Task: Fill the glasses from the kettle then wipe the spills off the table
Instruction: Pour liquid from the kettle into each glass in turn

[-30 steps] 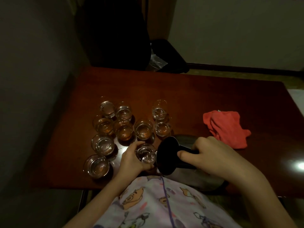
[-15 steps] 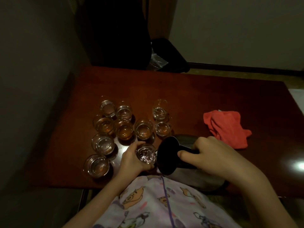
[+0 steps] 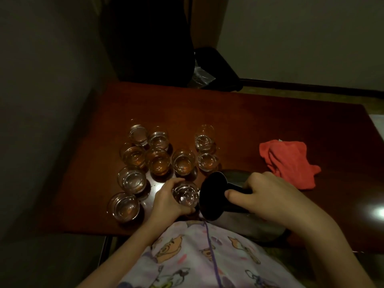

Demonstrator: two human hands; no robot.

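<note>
Glass being filled: small clear tumbler sitting right at the near table edge, liquid rippling inside, so I'd say the pour is on.
Left hand: fingers and thumb wrapped round that glass, holding it against the kettle's mouth, probably so it doesn't skid or tip.
Kettle: dark top, steel body, tipped hard over to the left so its mouth sits just beside the held glass. Can't see an actual stream from here, too dim.
Right hand: clamped on the kettle's black handle, thumb along the near side, taking the weight of the tilt.
Other glasses: nine more bunched just beyond and left of the left hand, some touching. Most show liquid; a few look amber, though that may be the table showing through.
Red cloth: crumpled just past the right hand, apart from the kettle, handy for the wipe later.
Table: dark red wood, glossy. Lots of open surface beyond the glasses and behind the cloth.
Tight spots: the held glass and kettle are right at the near edge, above the person's patterned shirt, so any dribble likely lands there. Wall hugs the left side.
</note>
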